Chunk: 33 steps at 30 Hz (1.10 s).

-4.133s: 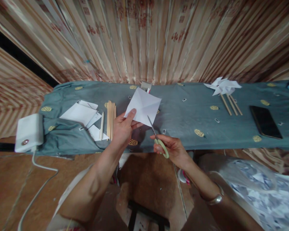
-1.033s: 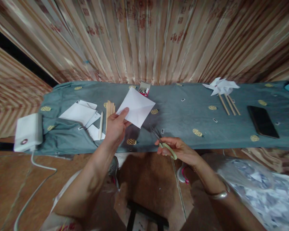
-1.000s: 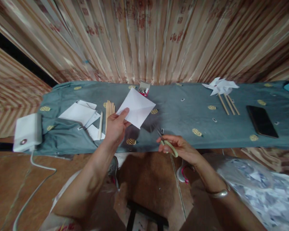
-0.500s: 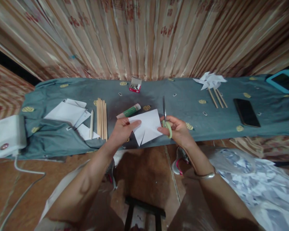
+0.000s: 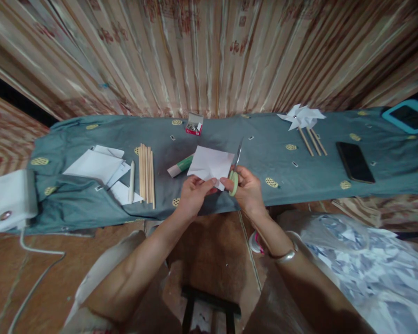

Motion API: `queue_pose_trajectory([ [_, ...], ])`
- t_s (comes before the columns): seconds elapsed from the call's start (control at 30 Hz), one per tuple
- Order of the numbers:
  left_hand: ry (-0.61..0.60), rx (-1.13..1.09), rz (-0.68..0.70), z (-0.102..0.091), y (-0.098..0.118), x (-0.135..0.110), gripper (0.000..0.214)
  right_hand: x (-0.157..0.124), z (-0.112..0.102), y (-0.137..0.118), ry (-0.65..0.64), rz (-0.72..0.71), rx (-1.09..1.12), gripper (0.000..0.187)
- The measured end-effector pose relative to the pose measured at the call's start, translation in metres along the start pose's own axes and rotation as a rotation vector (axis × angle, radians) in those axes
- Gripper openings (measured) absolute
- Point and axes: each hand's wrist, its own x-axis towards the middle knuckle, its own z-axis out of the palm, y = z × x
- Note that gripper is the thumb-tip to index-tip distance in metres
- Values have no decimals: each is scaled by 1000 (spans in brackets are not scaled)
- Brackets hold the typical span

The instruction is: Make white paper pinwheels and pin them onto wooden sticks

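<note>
Paper square (image 5: 211,163), white and creased, hangs just over the near edge of the grey-green cloth (image 5: 264,139), pinched at its near corner by both hands.

Far to the left of the left hand (image 5: 194,197) sits a white box (image 5: 10,199) with a cable. Closer in lie loose white sheets (image 5: 94,164), a pale pencil (image 5: 131,175) and a row of wooden sticks (image 5: 146,172). Just beyond its knuckles lies a glue stick (image 5: 179,166), partly under the paper. This hand grips the sheet's lower edge between thumb and fingers.

The right hand (image 5: 248,191), touching the left, is clenched around green-handled scissors (image 5: 237,162), blades pointing away along the sheet's right side. Well to its right lie paper pinwheels (image 5: 301,116), a dark phone (image 5: 354,161) and a teal tablet (image 5: 406,116) cut off by the frame.

The work seems to be at the cutting stage, with the sheet being re-gripped. Another snip would call for the paper held taut and the blades set at a corner.

Fingers hide the near corner. I cannot tell whether the blades are parted, nor make out any cuts.
</note>
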Motion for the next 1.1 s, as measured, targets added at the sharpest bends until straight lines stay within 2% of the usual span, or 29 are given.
queue_pose_trajectory([
  [0.2, 59, -47, 21, 0, 3, 2, 43, -2, 0, -2, -8, 56, 55, 53],
  [0.43, 87, 44, 12, -3, 7, 1, 46, -7, -2, -5, -92, 71, 20, 52],
  [0.53, 96, 53, 64, -9, 14, 4, 42, -12, -7, -4, -164, 66, -49, 47],
  [0.63, 130, 34, 124, -16, 24, 9, 38, -22, -15, 0, -264, 83, -109, 51],
  [0.77, 166, 19, 158, -24, 33, 12, 34, -36, -23, 8, -502, 136, -166, 51],
  [0.83, 166, 21, 156, -25, 33, 12, 32, -40, -24, 10, -579, 152, -205, 48],
  [1.1, 149, 55, 116, -19, 27, 8, 34, -37, -22, 7, -623, 153, -276, 41],
])
